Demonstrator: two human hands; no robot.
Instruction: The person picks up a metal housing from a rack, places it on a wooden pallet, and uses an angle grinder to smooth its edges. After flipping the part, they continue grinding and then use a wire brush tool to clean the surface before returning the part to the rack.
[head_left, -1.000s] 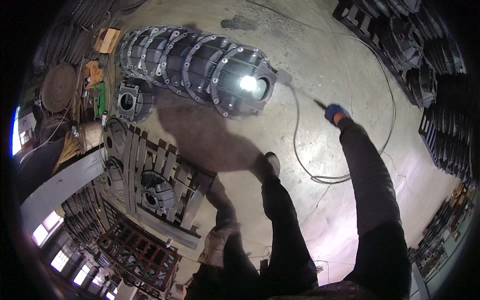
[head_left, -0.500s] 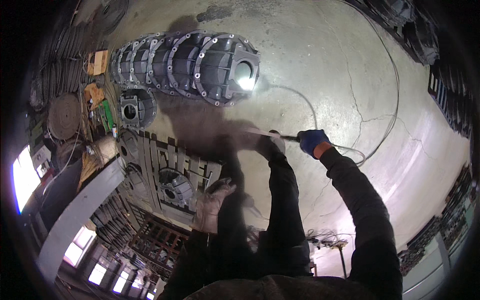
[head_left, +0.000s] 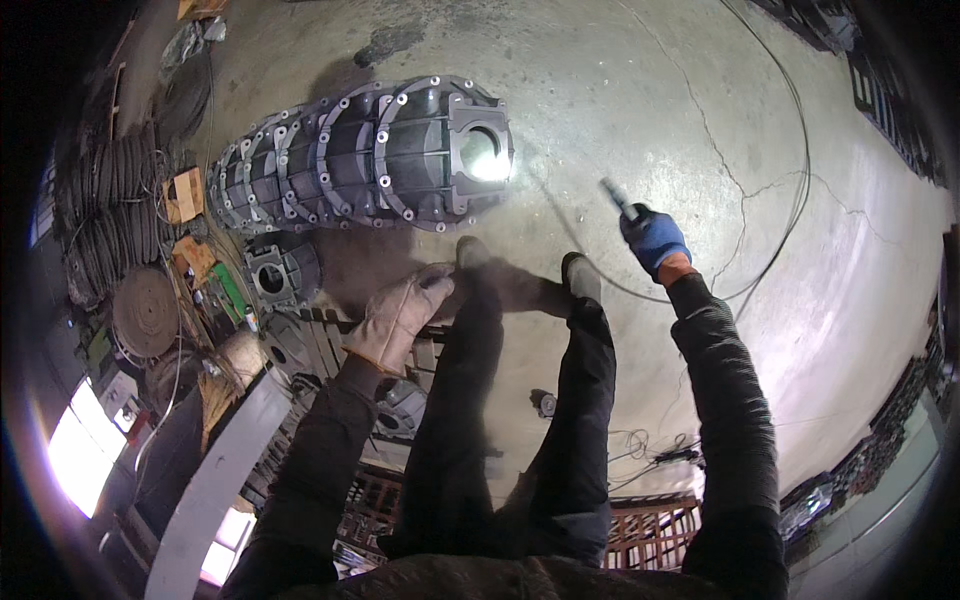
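My right hand (head_left: 655,242), in a blue glove with an orange cuff, is closed round a slim grey rod-shaped tool (head_left: 618,197). The tool points up and left over the floor; its exact kind is blurred. My left hand (head_left: 398,318) wears a pale work glove and hangs over my left leg, thumb and fingers slightly apart, nothing visible between them. Ahead lies a row of dark grey ribbed metal housings (head_left: 415,150) with bolt-holed flanges. The nearest end has a square plate round a bright-lit round opening (head_left: 482,155). Neither hand touches them.
Another housing (head_left: 275,275) lies left of the row. Beside it are cardboard pieces (head_left: 184,195), a green box (head_left: 230,290) and a round brown disc (head_left: 146,312). A thin hose (head_left: 800,190) curves across the cracked concrete floor. A pale grey beam (head_left: 215,490) stands lower left.
My left hand has risen and moved forward. My right hand has moved slightly right and up, its tool swinging from pointing left to pointing up-left. The view has shifted a little.
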